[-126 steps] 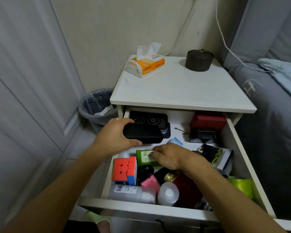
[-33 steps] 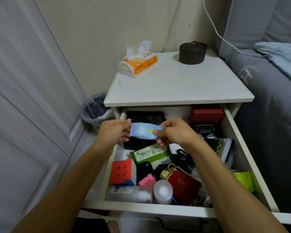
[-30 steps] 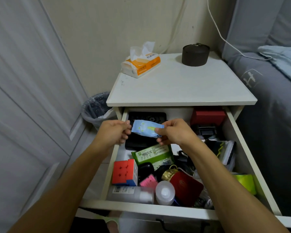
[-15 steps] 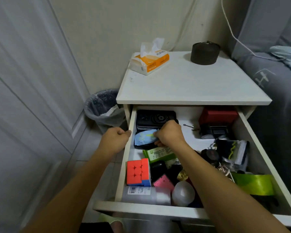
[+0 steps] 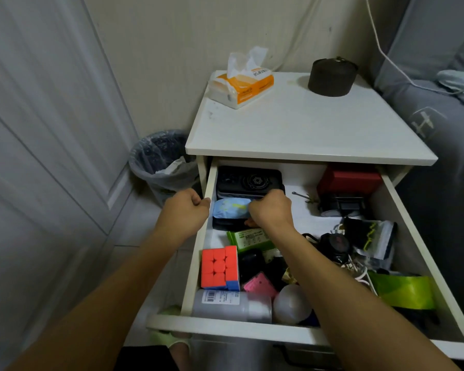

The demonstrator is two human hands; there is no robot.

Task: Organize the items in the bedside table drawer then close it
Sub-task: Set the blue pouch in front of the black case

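Blue packet (image 5: 232, 207) sits on a black case (image 5: 227, 225) in the open drawer (image 5: 198, 253). I see my right hand (image 5: 269, 210) curled on it, my left hand (image 5: 184, 214) curled against the drawer's side.

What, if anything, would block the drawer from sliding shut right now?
Both hands: the right hand is inside the white drawer, on the light-blue packet, and the left hand sits at its left wall. Whether any contents stand too tall, I cannot tell.
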